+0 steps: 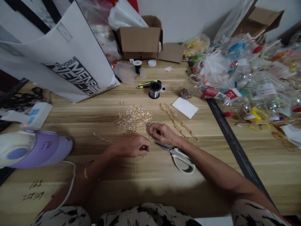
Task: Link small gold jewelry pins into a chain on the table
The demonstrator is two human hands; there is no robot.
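Note:
My left hand [132, 146] rests on the wooden table [141, 182], its fingers pinched together on something tiny that I cannot make out. My right hand [163, 133] lies just right of it, fingers curled and pinched at the near edge of a pile of small gold and silver findings [133, 117]. White-handled scissors [178, 155] lie under my right wrist. Two gold chains [177, 121] stretch out to the right of the pile. A thin chain piece [101, 137] lies to the left of my left hand.
A purple iron [33, 150] sits at the left edge. A spool of wire [154, 89], a yellow utility knife [147, 84], a white pad [185, 107] and a bead jar [190, 86] lie beyond the pile. A printed bag [70, 56], a cardboard box [140, 39] and plastic clutter [254, 75] stand behind.

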